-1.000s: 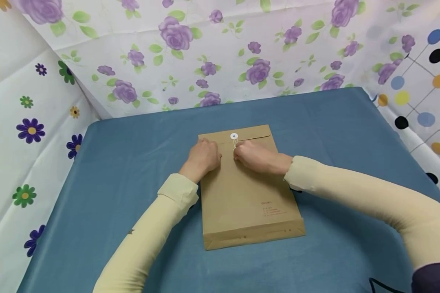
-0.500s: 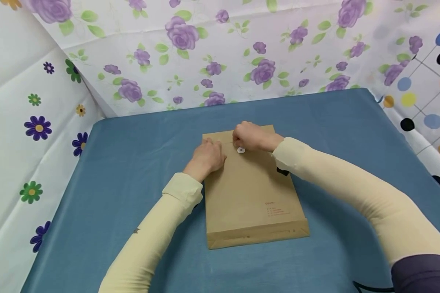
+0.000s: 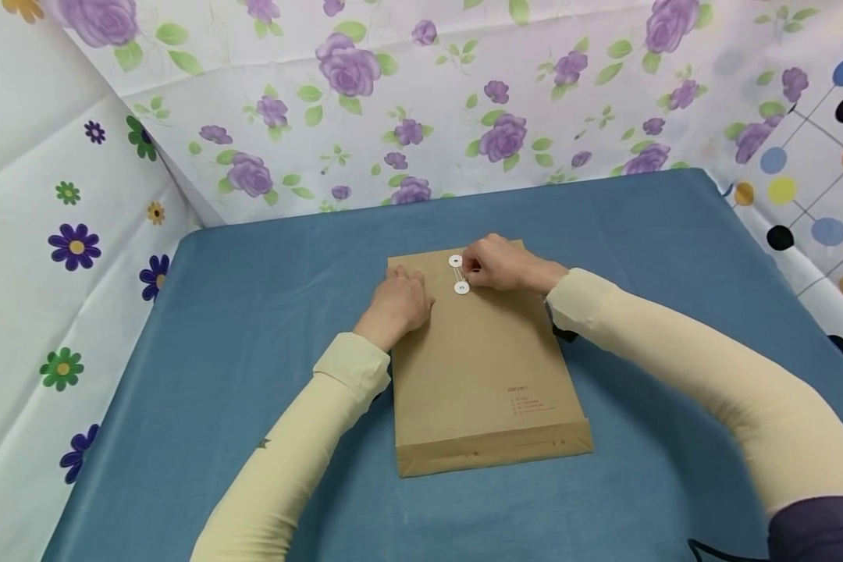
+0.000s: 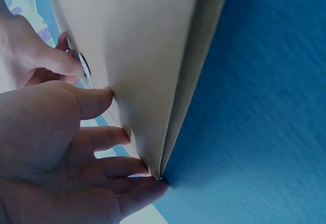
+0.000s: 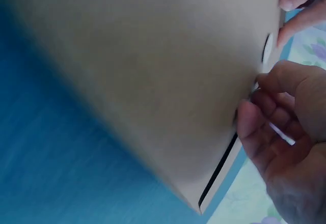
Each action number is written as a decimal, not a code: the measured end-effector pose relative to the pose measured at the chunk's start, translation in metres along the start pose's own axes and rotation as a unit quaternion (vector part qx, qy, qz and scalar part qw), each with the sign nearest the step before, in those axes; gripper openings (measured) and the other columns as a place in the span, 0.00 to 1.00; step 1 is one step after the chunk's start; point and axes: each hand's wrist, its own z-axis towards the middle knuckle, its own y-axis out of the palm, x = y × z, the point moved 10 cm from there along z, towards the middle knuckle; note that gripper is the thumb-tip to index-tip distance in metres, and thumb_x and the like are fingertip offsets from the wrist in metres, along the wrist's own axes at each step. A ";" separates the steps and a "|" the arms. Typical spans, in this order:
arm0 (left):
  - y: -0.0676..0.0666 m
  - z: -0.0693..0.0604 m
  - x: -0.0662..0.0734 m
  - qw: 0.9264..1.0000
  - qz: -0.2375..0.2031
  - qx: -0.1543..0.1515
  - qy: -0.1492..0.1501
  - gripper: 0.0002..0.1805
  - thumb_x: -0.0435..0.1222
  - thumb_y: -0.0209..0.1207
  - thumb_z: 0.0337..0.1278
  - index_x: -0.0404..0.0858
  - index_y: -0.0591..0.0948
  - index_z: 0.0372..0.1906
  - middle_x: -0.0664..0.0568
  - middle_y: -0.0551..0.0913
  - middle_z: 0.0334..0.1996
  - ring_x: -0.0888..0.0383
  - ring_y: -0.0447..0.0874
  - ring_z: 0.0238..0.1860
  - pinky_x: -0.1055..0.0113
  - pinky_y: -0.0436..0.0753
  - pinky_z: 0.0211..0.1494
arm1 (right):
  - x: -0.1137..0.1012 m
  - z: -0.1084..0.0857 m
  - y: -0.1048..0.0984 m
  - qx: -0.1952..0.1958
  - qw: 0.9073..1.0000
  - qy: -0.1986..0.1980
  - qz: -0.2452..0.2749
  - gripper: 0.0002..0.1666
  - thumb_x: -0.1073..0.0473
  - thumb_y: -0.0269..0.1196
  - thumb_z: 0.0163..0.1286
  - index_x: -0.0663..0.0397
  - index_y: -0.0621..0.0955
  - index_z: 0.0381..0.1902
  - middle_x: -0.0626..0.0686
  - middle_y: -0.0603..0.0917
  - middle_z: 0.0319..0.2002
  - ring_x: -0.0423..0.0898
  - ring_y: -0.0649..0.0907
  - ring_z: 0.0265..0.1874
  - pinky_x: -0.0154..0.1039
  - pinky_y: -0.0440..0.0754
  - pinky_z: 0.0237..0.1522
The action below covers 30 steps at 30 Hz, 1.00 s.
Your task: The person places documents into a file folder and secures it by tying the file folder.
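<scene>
A brown kraft-paper document envelope [image 3: 478, 359] lies on the table, its flap end farthest from me. Two white button discs mark the closure: the upper disc [image 3: 455, 261] on the flap and the lower disc [image 3: 461, 288] just below it. Thin white string [image 3: 458, 274] runs between them. My right hand [image 3: 502, 264] pinches the string just right of the discs; in the right wrist view a white string end [image 5: 281, 133] sticks out across the palm. With fingers fairly straight, my left hand [image 3: 399, 300] rests on the envelope's upper left, fingertips touching its surface and edge.
Blue cloth [image 3: 274, 312] covers the table around the envelope. A floral white curtain [image 3: 435, 101] hangs behind, with patterned white cloth on both sides. A black cable [image 3: 720, 553] shows at the lower right edge.
My right hand went from below the flap disc up over the flap, then to the right of the discs. Both discs now show with string between them. The left hand stays on the envelope.
</scene>
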 end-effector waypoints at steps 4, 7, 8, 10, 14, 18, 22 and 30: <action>0.000 0.000 0.001 1.000 -0.002 0.000 0.001 0.32 0.48 0.47 0.81 0.35 0.63 0.78 0.31 0.61 0.74 0.36 0.60 0.73 0.48 0.78 0.62 | -0.003 -0.008 -0.001 0.001 0.999 -0.037 -0.017 0.14 0.71 0.60 0.66 0.49 0.79 0.24 0.47 0.75 0.24 0.43 0.72 0.24 0.41 0.71 0.33; 0.000 0.000 0.002 1.000 -0.004 -0.001 0.003 0.31 0.48 0.47 0.81 0.35 0.63 0.77 0.31 0.61 0.74 0.37 0.60 0.73 0.48 0.79 0.61 | -0.004 -0.013 -0.001 0.002 0.998 -0.054 -0.025 0.16 0.72 0.59 0.67 0.48 0.76 0.23 0.46 0.73 0.24 0.43 0.70 0.24 0.40 0.69 0.33; 0.000 0.000 0.002 1.000 -0.004 -0.001 0.004 0.31 0.48 0.47 0.81 0.35 0.63 0.78 0.31 0.61 0.74 0.37 0.60 0.73 0.48 0.79 0.61 | -0.004 -0.015 -0.001 0.002 0.998 -0.059 -0.027 0.16 0.73 0.60 0.67 0.47 0.76 0.23 0.46 0.73 0.24 0.43 0.70 0.24 0.40 0.70 0.32; 0.000 0.000 0.002 1.000 -0.004 -0.002 0.003 0.32 0.48 0.47 0.81 0.35 0.62 0.78 0.31 0.61 0.74 0.37 0.60 0.73 0.49 0.78 0.61 | -0.006 -0.018 -0.001 0.003 0.997 -0.069 -0.030 0.17 0.73 0.60 0.67 0.47 0.76 0.24 0.46 0.74 0.25 0.43 0.71 0.24 0.40 0.70 0.32; 0.001 0.000 0.000 1.000 -0.004 -0.010 -0.004 0.34 0.48 0.46 0.82 0.35 0.58 0.81 0.29 0.56 0.77 0.36 0.55 0.76 0.48 0.77 0.63 | -0.013 -0.023 0.000 0.004 0.994 -0.101 -0.034 0.15 0.73 0.61 0.68 0.49 0.79 0.27 0.46 0.76 0.27 0.43 0.73 0.26 0.40 0.72 0.34; 0.001 0.002 -0.001 1.000 -0.006 -0.015 -0.010 0.35 0.49 0.46 0.81 0.36 0.57 0.82 0.30 0.53 0.79 0.36 0.53 0.78 0.47 0.76 0.66 | -0.017 -0.030 0.000 0.004 0.992 -0.124 -0.037 0.14 0.73 0.62 0.69 0.51 0.81 0.27 0.47 0.76 0.27 0.42 0.72 0.26 0.39 0.73 0.33; 0.001 0.001 -0.001 1.000 -0.005 -0.013 -0.010 0.35 0.49 0.46 0.81 0.37 0.57 0.81 0.30 0.54 0.78 0.36 0.55 0.77 0.47 0.75 0.66 | -0.021 -0.038 0.002 0.006 0.990 -0.133 -0.042 0.14 0.71 0.62 0.71 0.51 0.81 0.26 0.46 0.76 0.27 0.41 0.72 0.26 0.38 0.73 0.31; 0.000 -0.002 -0.001 1.000 -0.007 -0.014 -0.013 0.35 0.50 0.46 0.81 0.37 0.56 0.82 0.30 0.53 0.79 0.37 0.54 0.78 0.47 0.75 0.66 | -0.034 -0.049 0.006 0.017 0.990 -0.123 -0.063 0.14 0.70 0.62 0.72 0.50 0.81 0.27 0.45 0.77 0.27 0.40 0.73 0.25 0.38 0.74 0.30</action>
